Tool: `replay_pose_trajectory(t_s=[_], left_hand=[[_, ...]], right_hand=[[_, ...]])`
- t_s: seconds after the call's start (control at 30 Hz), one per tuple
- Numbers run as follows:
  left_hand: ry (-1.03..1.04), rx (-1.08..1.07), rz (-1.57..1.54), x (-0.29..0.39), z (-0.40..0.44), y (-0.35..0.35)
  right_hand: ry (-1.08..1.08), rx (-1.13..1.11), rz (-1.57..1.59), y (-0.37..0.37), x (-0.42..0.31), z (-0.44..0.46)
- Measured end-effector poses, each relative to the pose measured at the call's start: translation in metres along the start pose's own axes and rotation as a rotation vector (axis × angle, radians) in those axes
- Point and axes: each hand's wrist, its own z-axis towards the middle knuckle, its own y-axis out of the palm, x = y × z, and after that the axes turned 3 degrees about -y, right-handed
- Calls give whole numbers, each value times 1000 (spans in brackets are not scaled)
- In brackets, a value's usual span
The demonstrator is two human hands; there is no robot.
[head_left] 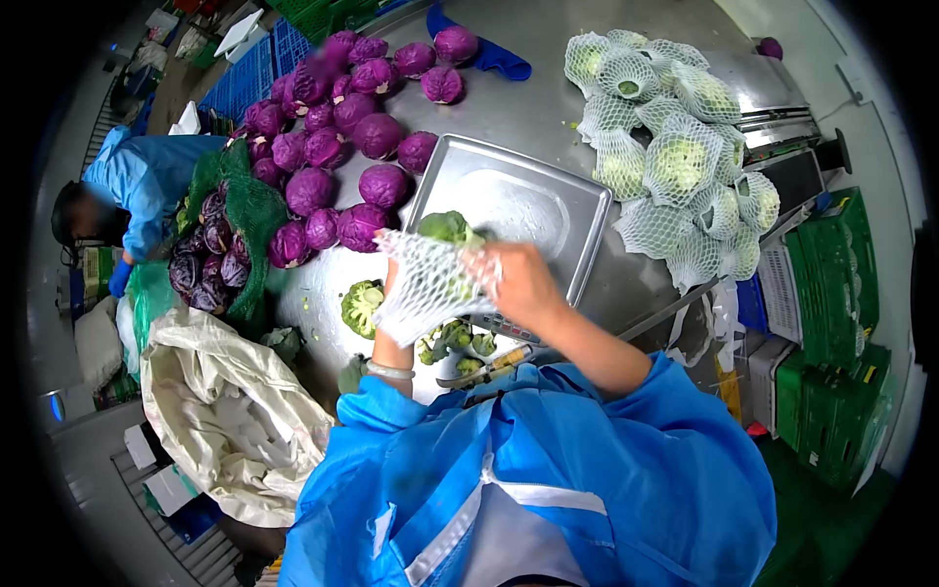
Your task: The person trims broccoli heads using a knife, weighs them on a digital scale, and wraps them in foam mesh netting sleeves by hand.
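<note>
A white foam net sleeve [423,292] is stretched between my hands over the front of the metal tray. My right hand [526,286] pinches its right side, fingers closed. Most of my left hand [391,354] is behind or inside the mesh; its wrist, with a pale bangle, shows below, but its fingers are hidden. A green broccoli head [448,227] shows just past the net's upper edge; I cannot tell whether a hand holds it. Nearer me lie a cut broccoli head [363,308], small broccoli pieces [457,336] and a knife with a yellowish handle [511,358].
Purple cabbages [379,135] cover the table's left side. Net-wrapped heads [682,161] are piled at right. The metal tray [590,230] sits between. A white sack [230,401] and green net bag [256,230] stand left, near a person in blue [156,186]. Green crates [831,284] are at right.
</note>
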Motion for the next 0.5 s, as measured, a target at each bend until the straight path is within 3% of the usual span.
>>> replay_pose_trajectory(t_s=[0.1, 0.17, 0.23, 0.27, 0.33, 0.43, 0.47, 0.5], left_hand=[[86, -2, 28, -5, -20, -27], [130, 65, 30, -13, -25, -47], [179, 132, 55, -21, -28, -52], [215, 152, 73, -27, -27, -51], [332, 201, 242, -27, -21, -40], [123, 152, 24, -15, -22, -40], [-2, -3, -99, -8, -16, -56], [-21, 45, -46, -4, -18, -44]], right_hand=[[43, -151, 133, 1, -12, -18], [423, -155, 253, -14, -40, -17], [560, 55, 640, -9, -42, -14], [659, 147, 997, -17, -48, -13], [765, 222, 1072, -20, -25, -16], [661, 229, 976, -17, 4, -34], [615, 254, 929, -16, 7, -41], [604, 213, 964, -22, 7, -48]])
